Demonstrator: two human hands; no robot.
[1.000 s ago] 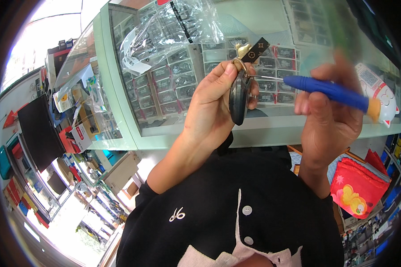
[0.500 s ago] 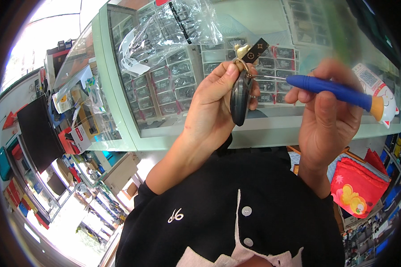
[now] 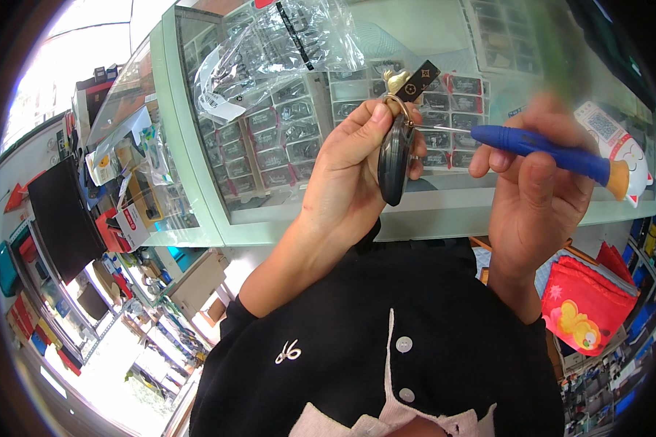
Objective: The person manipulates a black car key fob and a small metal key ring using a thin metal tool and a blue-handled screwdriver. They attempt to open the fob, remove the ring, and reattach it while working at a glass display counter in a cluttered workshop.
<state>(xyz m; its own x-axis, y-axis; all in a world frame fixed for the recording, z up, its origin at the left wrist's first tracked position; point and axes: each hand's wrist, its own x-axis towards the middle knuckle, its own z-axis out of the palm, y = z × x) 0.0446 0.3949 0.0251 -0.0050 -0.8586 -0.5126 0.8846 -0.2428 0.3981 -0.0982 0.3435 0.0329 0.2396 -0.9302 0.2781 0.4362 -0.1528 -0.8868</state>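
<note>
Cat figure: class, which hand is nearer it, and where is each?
Right. The right hand, holding the blue-handled tool, is just left of the cat figure; the left hand, gripping the fob, is farther left.

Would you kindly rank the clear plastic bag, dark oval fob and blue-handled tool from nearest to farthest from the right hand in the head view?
1. Blue-handled tool: in the right hand.
2. Dark oval fob: leftward, in the left hand.
3. Clear plastic bag: upper left, past the left hand.
</note>
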